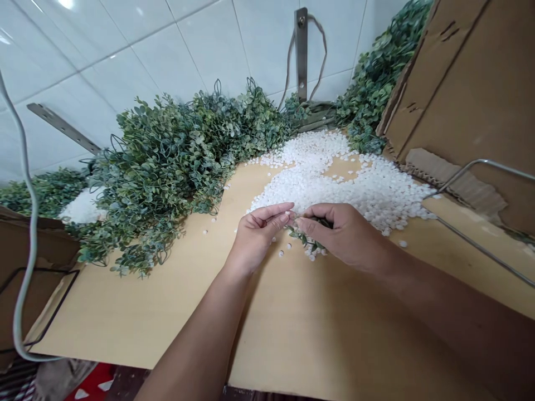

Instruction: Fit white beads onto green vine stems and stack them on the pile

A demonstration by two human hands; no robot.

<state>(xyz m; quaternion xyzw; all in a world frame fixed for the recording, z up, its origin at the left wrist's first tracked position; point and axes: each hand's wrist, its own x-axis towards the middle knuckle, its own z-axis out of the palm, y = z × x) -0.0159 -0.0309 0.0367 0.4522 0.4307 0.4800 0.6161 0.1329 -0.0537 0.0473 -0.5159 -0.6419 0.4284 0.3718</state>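
Note:
My left hand pinches a small white piece between thumb and fingertips. Right beside it, my right hand is closed around a green leafy sprig, whose leaves hang below the fingers. The fingertips of both hands nearly meet over the table. Just beyond them spreads a wide heap of small white pieces, with a few loose ones near my hands. A large pile of green artificial foliage lies to the left of the heap.
A cardboard box with a metal wire rod beside it stands at the right. More foliage leans behind the heap. At the left are another box, a second white pile and a pale cable. A tiled wall rises behind.

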